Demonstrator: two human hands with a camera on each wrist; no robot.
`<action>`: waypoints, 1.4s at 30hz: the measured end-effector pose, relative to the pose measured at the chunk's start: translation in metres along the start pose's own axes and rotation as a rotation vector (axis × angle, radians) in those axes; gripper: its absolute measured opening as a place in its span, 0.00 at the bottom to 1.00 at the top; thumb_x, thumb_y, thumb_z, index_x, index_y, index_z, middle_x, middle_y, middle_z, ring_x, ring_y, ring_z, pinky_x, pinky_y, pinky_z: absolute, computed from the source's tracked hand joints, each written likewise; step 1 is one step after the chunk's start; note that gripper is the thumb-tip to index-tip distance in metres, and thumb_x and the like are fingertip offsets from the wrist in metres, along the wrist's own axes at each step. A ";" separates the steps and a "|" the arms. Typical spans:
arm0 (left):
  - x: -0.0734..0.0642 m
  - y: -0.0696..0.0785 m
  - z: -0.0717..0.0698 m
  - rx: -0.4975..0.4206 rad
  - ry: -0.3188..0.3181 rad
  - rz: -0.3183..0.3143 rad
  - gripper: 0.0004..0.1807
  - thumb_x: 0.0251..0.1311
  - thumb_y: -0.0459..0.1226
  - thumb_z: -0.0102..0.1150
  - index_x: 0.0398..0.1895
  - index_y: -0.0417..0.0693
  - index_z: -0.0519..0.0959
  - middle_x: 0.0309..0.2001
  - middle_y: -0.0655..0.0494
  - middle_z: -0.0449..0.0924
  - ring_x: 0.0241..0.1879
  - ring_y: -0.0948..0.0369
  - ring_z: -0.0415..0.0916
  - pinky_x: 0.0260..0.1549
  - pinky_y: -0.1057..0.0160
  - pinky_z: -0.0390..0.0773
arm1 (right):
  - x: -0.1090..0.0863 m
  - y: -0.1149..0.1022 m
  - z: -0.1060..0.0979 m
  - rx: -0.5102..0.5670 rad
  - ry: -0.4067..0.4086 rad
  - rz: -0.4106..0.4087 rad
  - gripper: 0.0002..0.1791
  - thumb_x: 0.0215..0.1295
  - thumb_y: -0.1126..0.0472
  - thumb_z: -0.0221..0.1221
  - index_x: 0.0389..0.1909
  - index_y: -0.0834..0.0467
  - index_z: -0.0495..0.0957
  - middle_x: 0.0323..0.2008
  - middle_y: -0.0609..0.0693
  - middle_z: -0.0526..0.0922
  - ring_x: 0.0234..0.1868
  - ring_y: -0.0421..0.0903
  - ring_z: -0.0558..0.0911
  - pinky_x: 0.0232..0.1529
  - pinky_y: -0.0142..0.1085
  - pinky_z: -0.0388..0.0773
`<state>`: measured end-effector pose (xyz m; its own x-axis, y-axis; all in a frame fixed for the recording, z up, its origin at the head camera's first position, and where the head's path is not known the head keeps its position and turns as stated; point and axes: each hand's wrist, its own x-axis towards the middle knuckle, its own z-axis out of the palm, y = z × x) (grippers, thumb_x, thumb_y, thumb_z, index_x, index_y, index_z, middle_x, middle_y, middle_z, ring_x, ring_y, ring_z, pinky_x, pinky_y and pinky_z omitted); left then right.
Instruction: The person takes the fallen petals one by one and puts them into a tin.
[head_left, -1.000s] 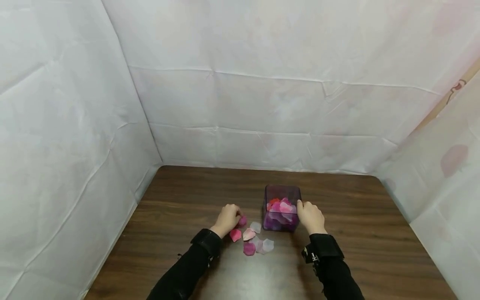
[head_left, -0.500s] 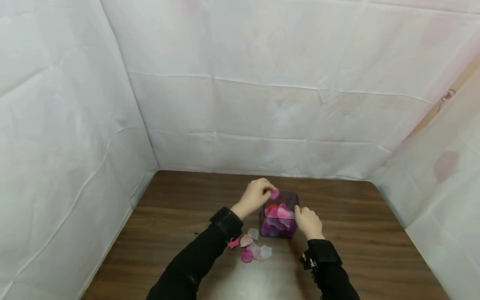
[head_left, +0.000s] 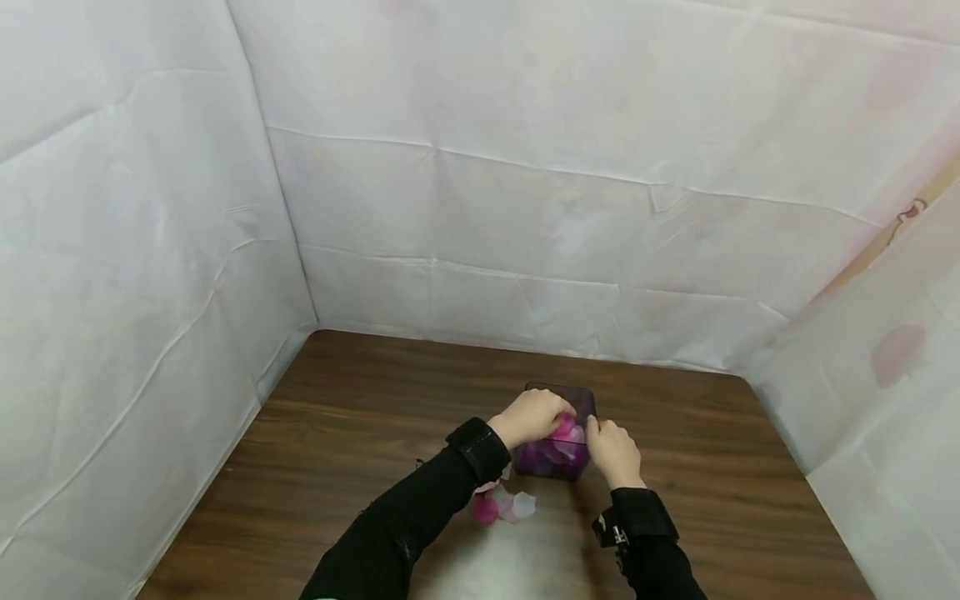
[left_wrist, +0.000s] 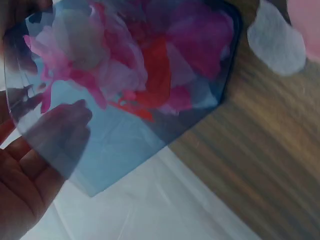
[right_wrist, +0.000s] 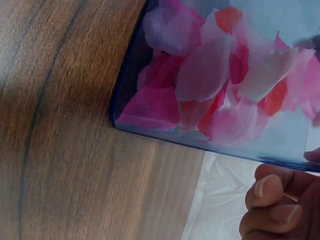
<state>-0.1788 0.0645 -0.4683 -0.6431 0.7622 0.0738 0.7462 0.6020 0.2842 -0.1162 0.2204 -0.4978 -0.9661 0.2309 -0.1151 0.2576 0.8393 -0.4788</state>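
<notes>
A clear purple plastic box [head_left: 555, 477] stands on the table, heaped inside with pink, white and red artificial petals [right_wrist: 205, 75]. My right hand [head_left: 615, 452] grips its right wall; the curled fingers [right_wrist: 270, 192] show outside that wall in the right wrist view. Reaching over the rim from the left, my left hand [head_left: 534, 417] has its fingertips inside the box, just above the petals. Through the tinted wall in the left wrist view, its fingers [left_wrist: 70, 122] look blurred, and whether a petal is still between them is unclear. More petals [head_left: 504, 504] lie beside the box, partly under my left forearm.
The brown wooden table [head_left: 360, 400] has white cloth hangings [head_left: 450, 208] behind it and on both sides. Loose white and pink petals [left_wrist: 275, 42] lie close to the box wall in the left wrist view.
My left hand has picked up a magenta petal from the table, carried it right and over the rim, and lowered into the box. My right hand keeps its grip on the wall.
</notes>
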 end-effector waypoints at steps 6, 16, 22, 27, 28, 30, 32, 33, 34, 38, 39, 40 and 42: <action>-0.021 -0.007 -0.019 0.021 0.217 0.002 0.22 0.63 0.40 0.56 0.61 0.54 0.73 0.57 0.53 0.77 0.57 0.59 0.73 0.55 0.62 0.74 | 0.002 0.000 -0.001 -0.006 -0.003 0.016 0.31 0.71 0.51 0.35 0.41 0.73 0.78 0.44 0.72 0.79 0.43 0.70 0.79 0.37 0.57 0.75; -0.121 -0.077 0.016 -0.127 0.134 -0.170 0.19 0.58 0.37 0.61 0.54 0.48 0.77 0.50 0.49 0.75 0.46 0.54 0.78 0.45 0.55 0.78 | 0.002 0.000 -0.001 -0.008 -0.006 0.028 0.30 0.72 0.51 0.35 0.43 0.72 0.78 0.46 0.72 0.79 0.45 0.70 0.78 0.39 0.59 0.74; -0.153 -0.086 0.050 -0.044 -0.081 -0.144 0.20 0.58 0.38 0.62 0.54 0.46 0.78 0.62 0.38 0.70 0.58 0.44 0.72 0.54 0.50 0.74 | 0.003 0.003 -0.001 -0.007 -0.018 0.023 0.31 0.72 0.51 0.35 0.44 0.72 0.77 0.46 0.72 0.79 0.45 0.70 0.78 0.38 0.58 0.74; -0.155 -0.079 0.066 0.055 -0.002 -0.099 0.06 0.54 0.38 0.65 0.34 0.47 0.84 0.39 0.51 0.82 0.37 0.59 0.79 0.36 0.63 0.78 | 0.004 0.003 0.001 -0.003 -0.026 0.014 0.31 0.72 0.50 0.34 0.44 0.71 0.77 0.47 0.72 0.79 0.45 0.70 0.78 0.38 0.58 0.74; -0.155 -0.078 0.068 0.060 0.020 -0.104 0.04 0.52 0.37 0.66 0.29 0.47 0.83 0.32 0.55 0.81 0.30 0.62 0.76 0.31 0.66 0.76 | 0.003 0.003 0.001 -0.003 -0.029 0.013 0.30 0.72 0.50 0.34 0.44 0.71 0.77 0.47 0.72 0.78 0.45 0.70 0.78 0.38 0.57 0.74; -0.152 -0.078 0.070 0.027 0.048 -0.133 0.06 0.49 0.35 0.68 0.22 0.46 0.79 0.24 0.59 0.75 0.24 0.66 0.69 0.24 0.69 0.70 | 0.002 0.002 0.000 -0.001 -0.028 0.010 0.30 0.72 0.51 0.35 0.43 0.72 0.77 0.46 0.72 0.79 0.44 0.70 0.78 0.38 0.57 0.74; -0.150 -0.079 0.070 -0.034 0.054 -0.170 0.08 0.46 0.34 0.70 0.24 0.45 0.78 0.24 0.58 0.74 0.24 0.66 0.69 0.24 0.69 0.69 | 0.002 0.002 0.000 0.001 -0.027 0.010 0.30 0.72 0.51 0.35 0.43 0.72 0.77 0.46 0.72 0.79 0.44 0.70 0.78 0.38 0.57 0.74; -0.148 -0.080 0.071 -0.070 0.048 -0.189 0.09 0.45 0.33 0.71 0.27 0.43 0.79 0.26 0.57 0.76 0.26 0.64 0.71 0.26 0.68 0.71 | 0.002 0.002 0.000 0.003 -0.025 0.007 0.30 0.72 0.51 0.35 0.42 0.72 0.77 0.45 0.72 0.79 0.44 0.70 0.78 0.38 0.57 0.74; -0.147 -0.080 0.071 -0.111 0.039 -0.207 0.12 0.43 0.32 0.72 0.30 0.42 0.79 0.28 0.55 0.78 0.28 0.62 0.73 0.29 0.66 0.73 | 0.002 0.002 -0.001 0.007 -0.022 0.005 0.31 0.72 0.51 0.35 0.42 0.72 0.77 0.45 0.72 0.79 0.44 0.70 0.78 0.38 0.57 0.74; -0.141 -0.084 0.068 -0.258 -0.028 -0.300 0.21 0.39 0.29 0.73 0.40 0.37 0.77 0.34 0.49 0.79 0.33 0.57 0.74 0.34 0.61 0.75 | 0.002 0.001 -0.001 0.014 0.005 -0.005 0.32 0.72 0.49 0.34 0.39 0.71 0.78 0.43 0.71 0.80 0.42 0.69 0.79 0.36 0.55 0.74; -0.140 -0.085 0.068 -0.287 -0.040 -0.320 0.19 0.39 0.29 0.73 0.37 0.37 0.77 0.32 0.49 0.78 0.32 0.58 0.72 0.32 0.61 0.73 | 0.002 0.000 -0.001 0.014 0.007 -0.007 0.32 0.72 0.49 0.34 0.39 0.71 0.78 0.42 0.71 0.80 0.41 0.68 0.79 0.35 0.55 0.74; -0.139 -0.085 0.067 -0.307 -0.046 -0.335 0.17 0.38 0.29 0.73 0.34 0.38 0.77 0.30 0.50 0.77 0.30 0.59 0.70 0.30 0.62 0.72 | 0.002 0.000 -0.001 0.015 0.007 -0.007 0.32 0.72 0.49 0.34 0.39 0.71 0.78 0.43 0.71 0.80 0.41 0.68 0.79 0.35 0.55 0.74; -0.139 -0.087 0.064 -0.328 -0.054 -0.351 0.12 0.39 0.29 0.72 0.26 0.41 0.77 0.25 0.54 0.73 0.27 0.62 0.66 0.27 0.65 0.68 | 0.003 0.000 -0.001 0.013 0.002 0.002 0.32 0.72 0.48 0.34 0.40 0.71 0.78 0.43 0.71 0.80 0.42 0.68 0.79 0.35 0.55 0.74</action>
<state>-0.1433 -0.0786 -0.5645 -0.8299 0.5430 -0.1280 0.3863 0.7249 0.5703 -0.1188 0.2215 -0.4971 -0.9657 0.2333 -0.1141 0.2590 0.8325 -0.4897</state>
